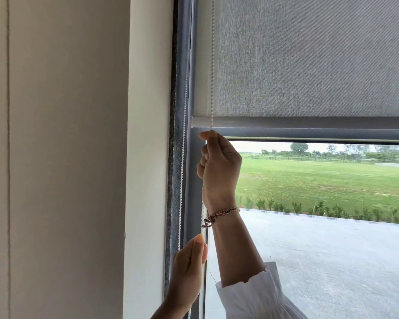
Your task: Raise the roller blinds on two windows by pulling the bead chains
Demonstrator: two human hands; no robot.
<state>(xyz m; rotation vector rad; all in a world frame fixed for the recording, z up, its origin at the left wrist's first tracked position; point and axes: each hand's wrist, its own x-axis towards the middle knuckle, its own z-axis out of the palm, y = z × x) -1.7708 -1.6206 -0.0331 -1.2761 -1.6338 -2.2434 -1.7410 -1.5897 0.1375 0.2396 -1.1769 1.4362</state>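
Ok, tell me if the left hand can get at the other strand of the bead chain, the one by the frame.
Probably yes: the frame-side strand hangs bare just beside the left hand, nothing between them, but that hand must first release the strand it pinches.

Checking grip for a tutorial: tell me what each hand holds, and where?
Both pinch the bead chain: right hand just below the blind's bottom bar, left hand lower down.

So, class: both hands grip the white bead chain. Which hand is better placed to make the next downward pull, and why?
Right hand: it pinches the white bead chain high, just under the grey roller blind, with travel below. The left hand is already low.
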